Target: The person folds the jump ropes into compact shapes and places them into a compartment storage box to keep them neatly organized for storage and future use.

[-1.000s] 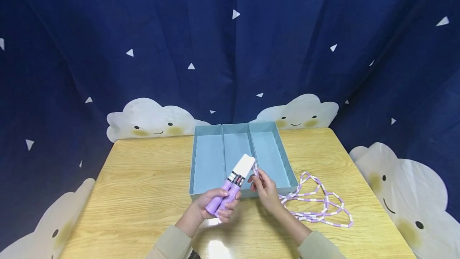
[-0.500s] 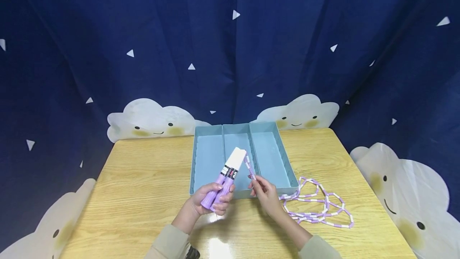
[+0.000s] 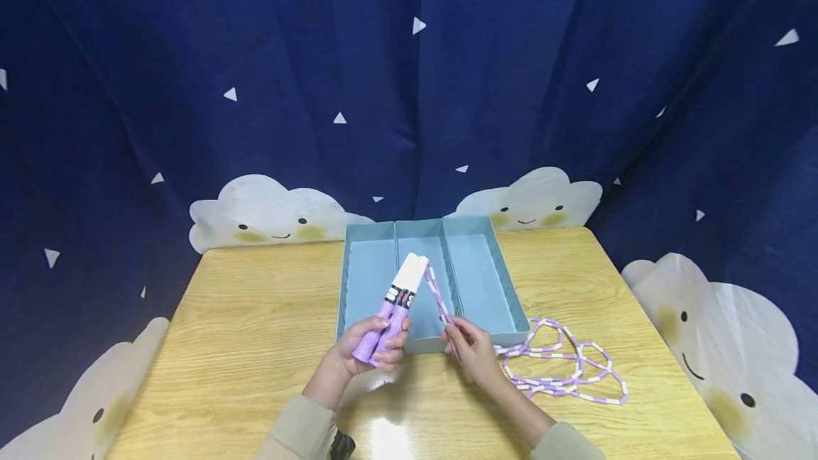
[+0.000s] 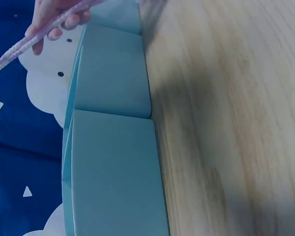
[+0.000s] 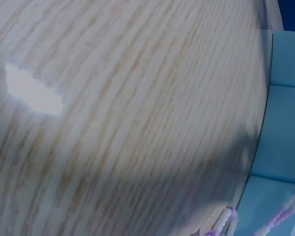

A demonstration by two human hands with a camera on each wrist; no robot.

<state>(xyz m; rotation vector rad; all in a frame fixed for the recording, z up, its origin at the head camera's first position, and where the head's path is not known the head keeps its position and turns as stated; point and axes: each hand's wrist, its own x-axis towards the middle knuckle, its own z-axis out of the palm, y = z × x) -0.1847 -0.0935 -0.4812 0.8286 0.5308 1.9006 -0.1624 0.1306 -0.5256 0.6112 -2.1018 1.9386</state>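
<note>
Both purple-and-white handles [image 3: 401, 297] of a jump rope sit side by side in my left hand [image 3: 373, 343], its fingers curled around the purple grips. Their white ends point up and away, over the blue box. From those ends the beaded rope [image 3: 436, 286] runs down to my right hand [image 3: 469, 346], which pinches the strands between thumb and fingers. More purple and white beaded rope [image 3: 578, 375] lies in loose loops on the table to the right. In the left wrist view the right hand [image 4: 54, 17] shows at the top, gripping the doubled strands.
A blue box [image 3: 373, 226] with three long compartments stands behind the hands on the wooden table [image 3: 268, 318]. Behind the table hangs a dark blue curtain [image 3: 383, 91] with white triangles and cloud faces.
My left hand has moved the handles up and to the left. A longer stretch of beaded rope now shows between them and my right hand, which stays nearly in place.
</note>
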